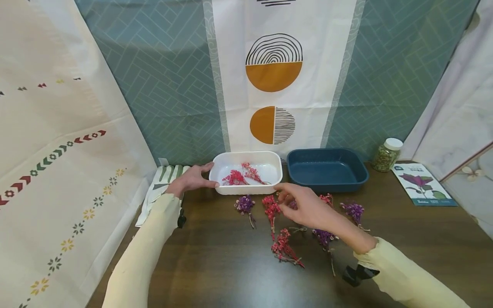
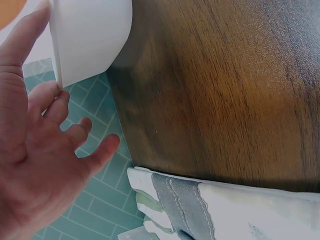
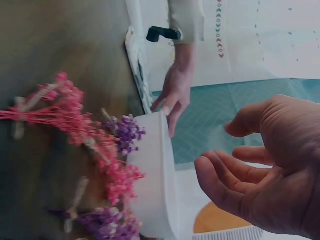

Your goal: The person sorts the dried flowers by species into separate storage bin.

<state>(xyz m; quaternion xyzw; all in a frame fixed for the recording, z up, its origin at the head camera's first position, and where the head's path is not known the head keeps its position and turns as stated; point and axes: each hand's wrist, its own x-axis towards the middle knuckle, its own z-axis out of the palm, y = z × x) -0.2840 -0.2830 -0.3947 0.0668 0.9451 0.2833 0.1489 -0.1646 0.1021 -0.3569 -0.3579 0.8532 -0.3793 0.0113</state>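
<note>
Pink flowers point(image 1: 234, 177): two bunches lie in white tray point(image 1: 246, 189), more plus purple flowers point(image 1: 244, 204) remain on desk point(image 1: 215, 265); left hand point(image 1: 194, 177) grips tray, right hand point(image 1: 308, 207) relaxed, empty

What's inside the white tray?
The white tray holds two pinkish-red flower bunches. Whatever lies under them, or low behind the tray's near side, is covered and can't be seen.

Dk wood tbl point(image 1: 215, 265) w/ glare, teal brick-patt. cloth point(image 1: 154, 64) bhd, cream cloth point(image 1: 61, 115) L.

Soft glare on the tabletop point(image 1: 231, 278)
</note>
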